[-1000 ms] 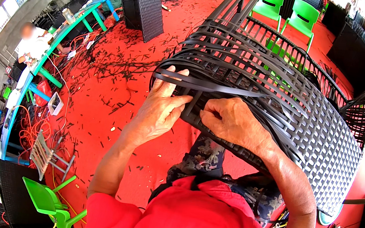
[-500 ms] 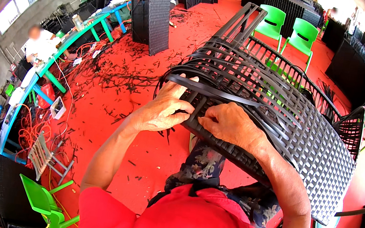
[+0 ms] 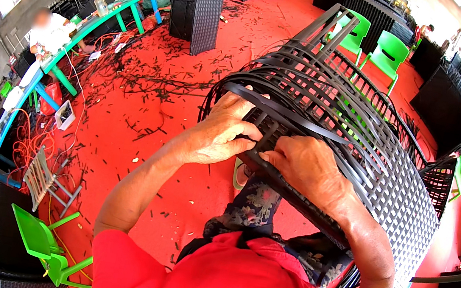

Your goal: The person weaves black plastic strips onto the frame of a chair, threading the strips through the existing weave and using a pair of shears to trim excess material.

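A black wicker furniture panel (image 3: 407, 208), tilted across my lap, is woven from flat plastic strips. Its lower right part is tightly woven, while many long loose strips (image 3: 305, 92) fan over the bare frame bars (image 3: 325, 29) toward the upper left. At the near left edge of the weave, my left hand (image 3: 217, 133) has its upper fingers under a bowed black strip (image 3: 283, 115), with thumb and forefinger closed at the edge. My right hand (image 3: 313, 172) lies just right of it, fingers curled and pinching a strip at the edge; its fingertips are partly hidden.
Black strip scraps litter the red floor (image 3: 169, 188). Green chairs (image 3: 388, 51) stand beyond the panel, another green chair (image 3: 46, 241) at lower left. A long blue-green table (image 3: 95, 26) runs along the left, where a person (image 3: 48, 37) sits. Stacked black panels (image 3: 449, 94) line the right.
The view has shifted slightly, moving the scene in the picture. My hands stay at the panel's edge, the left fingers further under the bowed strip and the right hand slightly turned.
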The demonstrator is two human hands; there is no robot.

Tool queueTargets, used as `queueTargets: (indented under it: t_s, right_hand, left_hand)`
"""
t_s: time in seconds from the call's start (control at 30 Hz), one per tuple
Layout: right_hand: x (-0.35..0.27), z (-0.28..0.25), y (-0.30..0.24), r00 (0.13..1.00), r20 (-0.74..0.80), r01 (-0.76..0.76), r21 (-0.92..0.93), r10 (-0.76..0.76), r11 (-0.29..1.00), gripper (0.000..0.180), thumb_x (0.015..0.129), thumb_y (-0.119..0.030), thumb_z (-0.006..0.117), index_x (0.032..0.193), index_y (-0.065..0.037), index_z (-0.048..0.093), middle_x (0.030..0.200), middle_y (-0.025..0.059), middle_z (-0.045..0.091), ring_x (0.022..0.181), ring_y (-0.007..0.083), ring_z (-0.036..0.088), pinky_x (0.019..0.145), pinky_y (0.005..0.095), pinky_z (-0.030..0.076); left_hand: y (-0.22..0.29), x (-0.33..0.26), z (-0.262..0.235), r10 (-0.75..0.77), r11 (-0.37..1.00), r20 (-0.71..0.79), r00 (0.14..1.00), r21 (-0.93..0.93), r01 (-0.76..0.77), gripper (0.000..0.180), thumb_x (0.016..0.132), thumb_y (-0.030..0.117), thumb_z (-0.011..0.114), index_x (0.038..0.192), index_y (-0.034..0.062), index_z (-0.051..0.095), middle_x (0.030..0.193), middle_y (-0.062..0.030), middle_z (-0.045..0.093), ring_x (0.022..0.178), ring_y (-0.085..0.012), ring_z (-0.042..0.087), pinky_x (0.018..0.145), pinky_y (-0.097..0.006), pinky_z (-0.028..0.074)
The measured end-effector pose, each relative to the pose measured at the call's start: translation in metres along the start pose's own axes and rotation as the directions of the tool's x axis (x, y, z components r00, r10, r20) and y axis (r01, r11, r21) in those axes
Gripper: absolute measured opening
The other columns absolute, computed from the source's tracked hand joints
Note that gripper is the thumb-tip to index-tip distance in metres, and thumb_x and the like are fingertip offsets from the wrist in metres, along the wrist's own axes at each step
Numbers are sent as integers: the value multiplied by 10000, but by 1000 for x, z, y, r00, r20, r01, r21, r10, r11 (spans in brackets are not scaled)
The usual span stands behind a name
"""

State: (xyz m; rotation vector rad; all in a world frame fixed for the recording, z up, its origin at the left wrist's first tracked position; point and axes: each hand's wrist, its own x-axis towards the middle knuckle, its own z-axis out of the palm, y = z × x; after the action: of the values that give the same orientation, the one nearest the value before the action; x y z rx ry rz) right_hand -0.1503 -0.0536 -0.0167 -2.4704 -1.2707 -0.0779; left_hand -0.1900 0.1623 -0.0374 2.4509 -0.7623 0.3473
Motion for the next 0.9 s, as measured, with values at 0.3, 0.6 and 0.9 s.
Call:
queueTargets:
  t_s: [0.3, 0.6, 0.9]
  right_hand:
    - [-9, -16, -1, 980, 49, -190, -58, 193, 980, 243, 893, -237, 594, 939, 1, 610, 739, 235, 623, 750, 423, 621, 667, 474, 499]
    - [17, 7, -13, 953, 296, -285, 821, 58, 496, 265, 978, -190, 482, 1160, -17, 566, 686, 68, 591, 531, 156, 619, 502, 312, 518]
    - [22, -4, -3, 985, 138, -163, 586, 101, 794, 279, 915, -242, 551, 869, 14, 652, 656, 162, 600, 606, 289, 607, 604, 407, 477]
  left_hand:
    - [9, -2, 1, -110, 990, -227, 968, -114, 86, 83, 740, 77, 710, 817, 48, 699, 1313, -151, 501, 1228, -327, 422, 1035, -414, 326]
    - [-5, -19, -19, -355, 836, -221, 908, -510, 203, 200, 886, 196, 641, 871, -1, 672, 1068, -80, 552, 1002, -144, 503, 854, -297, 405]
    - [7, -27, -19, -217, 976, -221, 951, -52, 211, 198, 858, 96, 616, 1021, 2, 679, 1312, -163, 474, 1244, -319, 429, 1034, -395, 349]
